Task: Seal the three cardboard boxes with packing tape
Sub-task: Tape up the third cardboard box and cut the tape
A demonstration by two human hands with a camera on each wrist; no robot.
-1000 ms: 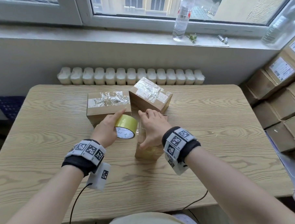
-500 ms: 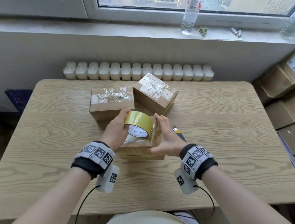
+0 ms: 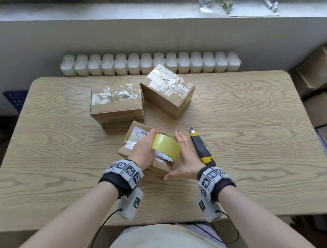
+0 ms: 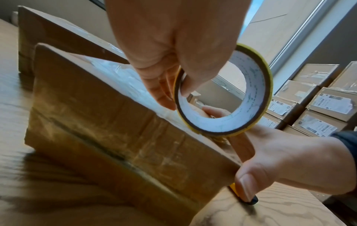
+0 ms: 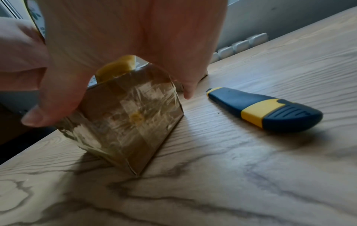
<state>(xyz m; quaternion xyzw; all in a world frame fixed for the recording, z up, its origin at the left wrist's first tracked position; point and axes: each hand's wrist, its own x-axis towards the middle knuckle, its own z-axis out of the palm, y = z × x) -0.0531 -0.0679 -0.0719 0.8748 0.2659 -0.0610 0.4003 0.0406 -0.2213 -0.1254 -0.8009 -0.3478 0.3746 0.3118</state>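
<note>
Two cardboard boxes with clear tape over their tops stand at the back of the table, the left box (image 3: 117, 105) and the right box (image 3: 168, 91). A smaller third box (image 3: 135, 142) (image 4: 115, 130) (image 5: 131, 119) lies slantwise in front of them, label up, crinkled tape on its near end. My left hand (image 3: 143, 152) (image 4: 173, 61) pinches the yellow tape roll (image 3: 165, 147) (image 4: 251, 107) over that box's near end, thumb inside the core. My right hand (image 3: 185, 160) (image 5: 115, 38) lies with straight fingers along the box's right side, thumb on the near end.
A blue and yellow utility knife (image 3: 200, 146) (image 5: 266, 110) lies on the wooden table (image 3: 254, 157) just right of my right hand. A white radiator (image 3: 148, 63) runs behind the table. Stacked cardboard boxes (image 3: 319, 98) stand at the right. A bottle (image 3: 208, 0) is on the sill.
The small box has been turned and laid slantwise, label up. My right hand went from its top to its right side, and the roll came over its near end. The knife has come into view.
</note>
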